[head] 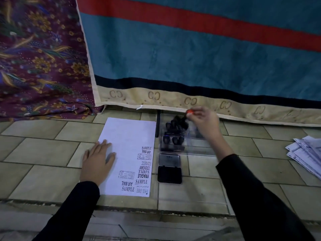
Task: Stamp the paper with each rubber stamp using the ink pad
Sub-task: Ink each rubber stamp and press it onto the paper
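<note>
A white paper (127, 145) lies on the tiled floor, with several black stamp prints down its right side. My left hand (97, 160) rests flat on the paper's left edge, fingers spread. To the right stands a clear plastic case (199, 146) holding several black rubber stamps (175, 132). My right hand (202, 120) is over the case's far end, pinching a stamp with a red-orange top (189, 111). The open ink pad (169, 173) lies just in front of the case, its lid (169, 160) folded back.
A teal blanket with a red stripe and beige border (191, 100) hangs down behind the case. Purple floral cloth (40, 66) fills the left. A pile of printed papers (305, 153) lies at the right edge. A step edge (139, 206) runs across near me.
</note>
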`<state>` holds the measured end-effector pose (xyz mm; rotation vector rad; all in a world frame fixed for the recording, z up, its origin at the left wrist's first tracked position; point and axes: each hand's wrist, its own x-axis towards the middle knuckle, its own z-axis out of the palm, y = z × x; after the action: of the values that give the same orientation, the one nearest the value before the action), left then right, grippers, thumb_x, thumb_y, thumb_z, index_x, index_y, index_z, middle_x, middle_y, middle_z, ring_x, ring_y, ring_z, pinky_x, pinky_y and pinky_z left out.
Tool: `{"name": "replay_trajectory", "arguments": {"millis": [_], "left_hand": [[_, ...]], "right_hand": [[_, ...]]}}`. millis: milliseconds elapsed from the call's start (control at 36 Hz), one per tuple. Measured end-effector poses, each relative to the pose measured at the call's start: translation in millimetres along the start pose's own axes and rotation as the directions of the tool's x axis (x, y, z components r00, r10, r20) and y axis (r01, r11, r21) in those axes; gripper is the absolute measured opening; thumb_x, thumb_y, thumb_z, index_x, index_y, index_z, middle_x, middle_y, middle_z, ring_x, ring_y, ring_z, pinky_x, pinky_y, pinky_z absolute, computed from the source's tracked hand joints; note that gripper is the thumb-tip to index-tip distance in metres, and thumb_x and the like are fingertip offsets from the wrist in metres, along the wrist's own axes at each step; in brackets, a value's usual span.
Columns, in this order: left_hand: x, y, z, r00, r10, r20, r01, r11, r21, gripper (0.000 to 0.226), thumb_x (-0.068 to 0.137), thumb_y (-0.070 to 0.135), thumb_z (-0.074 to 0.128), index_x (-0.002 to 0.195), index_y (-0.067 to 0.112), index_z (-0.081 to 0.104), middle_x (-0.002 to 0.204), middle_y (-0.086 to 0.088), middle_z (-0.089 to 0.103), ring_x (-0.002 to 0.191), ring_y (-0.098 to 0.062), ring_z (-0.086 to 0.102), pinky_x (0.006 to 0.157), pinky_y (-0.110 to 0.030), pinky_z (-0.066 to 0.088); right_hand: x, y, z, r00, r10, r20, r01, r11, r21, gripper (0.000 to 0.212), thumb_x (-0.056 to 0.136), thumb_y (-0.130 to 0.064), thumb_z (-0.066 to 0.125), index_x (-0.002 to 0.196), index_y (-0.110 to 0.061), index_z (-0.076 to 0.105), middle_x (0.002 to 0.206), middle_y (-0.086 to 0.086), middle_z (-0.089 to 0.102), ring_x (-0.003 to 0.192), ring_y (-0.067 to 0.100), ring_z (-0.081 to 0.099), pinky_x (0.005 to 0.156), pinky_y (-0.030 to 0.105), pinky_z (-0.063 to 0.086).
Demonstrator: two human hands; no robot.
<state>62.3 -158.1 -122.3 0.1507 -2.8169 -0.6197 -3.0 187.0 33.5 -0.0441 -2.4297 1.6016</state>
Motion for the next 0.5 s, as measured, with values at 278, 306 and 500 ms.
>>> {"name": "replay_trajectory", "arguments": {"millis": [278, 306, 500], "left_hand": [[-1, 2, -1, 1.000, -0.015, -0.001, 0.015, 1.000, 0.004, 0.040, 0.095, 0.034, 0.052, 0.134, 0.024, 0.050, 0.151, 0.004, 0.041, 0.144, -0.014, 0.027, 0.116, -0.043, 0.015], [-1, 3, -2, 1.000, -0.013, 0.000, 0.013, 1.000, 0.005, 0.040, 0.095, 0.033, 0.053, 0.134, 0.024, 0.050, 0.151, 0.003, 0.041, 0.144, -0.014, 0.027, 0.116, -0.043, 0.015], [-2, 7, -7, 0.999, -0.018, 0.026, 0.018, 1.000, 0.004, 0.041, 0.096, 0.034, 0.050, 0.136, 0.023, 0.049, 0.153, 0.003, 0.038, 0.145, -0.014, 0.025, 0.117, -0.042, 0.013]], "right_hand": [[57, 53, -36, 0.998, 0.011, -0.066, -0.037, 0.917, -0.398, 0.028, 0.083, -0.012, 0.069, 0.110, -0.006, 0.062, 0.101, 0.011, 0.067, 0.079, 0.016, 0.057, 0.067, 0.021, 0.041], [59, 56, -34, 0.998, 0.046, -0.043, -0.059, 0.921, -0.384, 0.027, 0.083, -0.011, 0.069, 0.109, -0.006, 0.060, 0.100, 0.012, 0.066, 0.077, 0.018, 0.057, 0.064, 0.023, 0.042], [72, 69, -17, 0.998, 0.057, 0.026, -0.037, 0.867, -0.498, 0.014, 0.083, -0.008, 0.068, 0.094, -0.003, 0.064, 0.096, 0.017, 0.069, 0.079, 0.018, 0.058, 0.069, 0.023, 0.042]]}}
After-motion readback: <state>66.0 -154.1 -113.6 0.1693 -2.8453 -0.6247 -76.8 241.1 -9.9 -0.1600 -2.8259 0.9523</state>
